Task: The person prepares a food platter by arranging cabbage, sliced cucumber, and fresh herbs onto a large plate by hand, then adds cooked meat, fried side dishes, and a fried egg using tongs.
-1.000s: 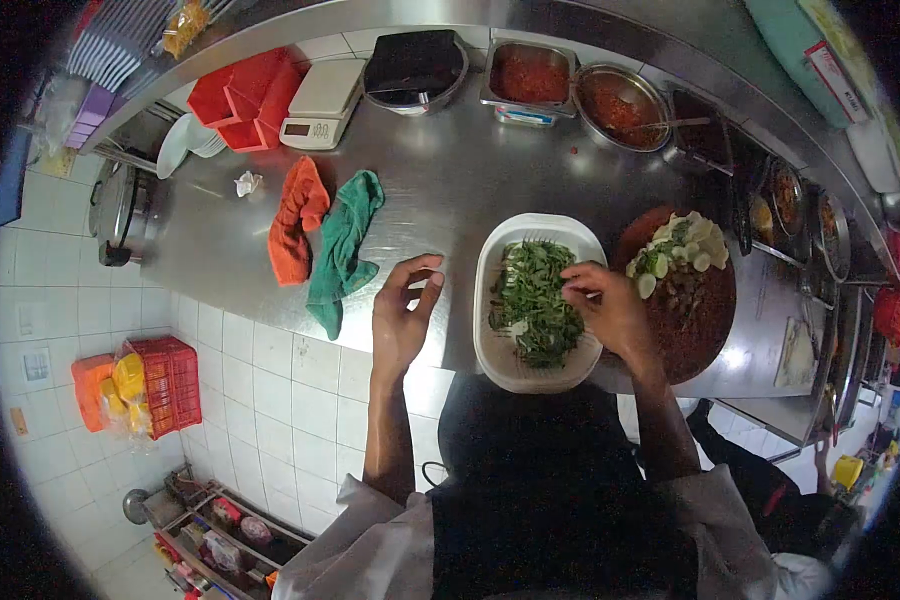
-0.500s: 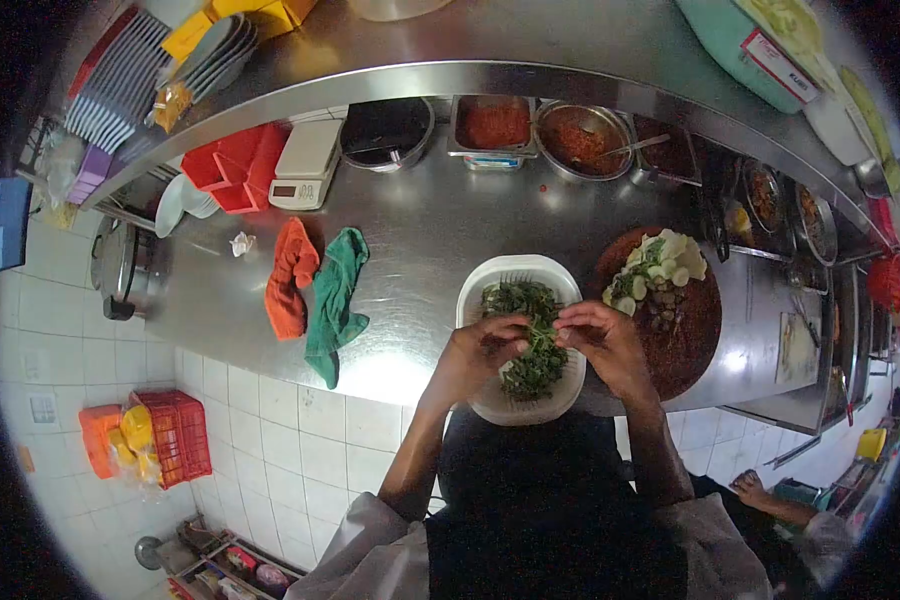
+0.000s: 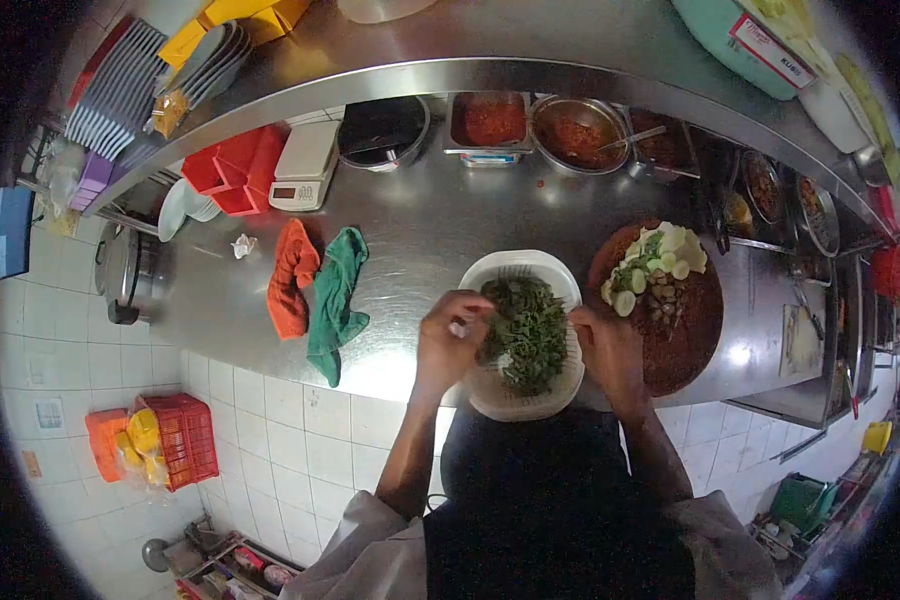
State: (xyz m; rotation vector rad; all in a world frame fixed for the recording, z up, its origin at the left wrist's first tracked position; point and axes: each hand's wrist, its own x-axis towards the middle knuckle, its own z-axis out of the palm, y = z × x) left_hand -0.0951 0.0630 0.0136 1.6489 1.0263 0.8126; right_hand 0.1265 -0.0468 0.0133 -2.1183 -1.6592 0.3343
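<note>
A white plastic tub (image 3: 482,395) with slotted sides stands at the counter's front edge, holding loose green leafy herbs (image 3: 526,335). My left hand (image 3: 448,335) hovers over the tub's left side, fingers curled round toward the thumb in a loose ring. A bright gap shows inside that ring; anything small at the fingertips is hidden. At the right rim, my right hand (image 3: 610,350) has its fingers pinched together. What lies in that pinch, if anything, is too small to make out. Beside this hand is a round reddish-brown board (image 3: 685,345) bearing pale sliced vegetables (image 3: 660,265).
On the steel counter (image 3: 410,260) lie an orange cloth (image 3: 291,280) and a green cloth (image 3: 338,305). Behind them stand a white scale (image 3: 306,165), red bins (image 3: 238,170) and a bowl of red sauce (image 3: 578,135) with a spoon. A steel shelf (image 3: 450,75) overhangs the back.
My hands were close together over the middle of the herbs. They have moved apart, left hand leftward, right hand to the right rim. A co-worker's hand at lower right has gone from view.
</note>
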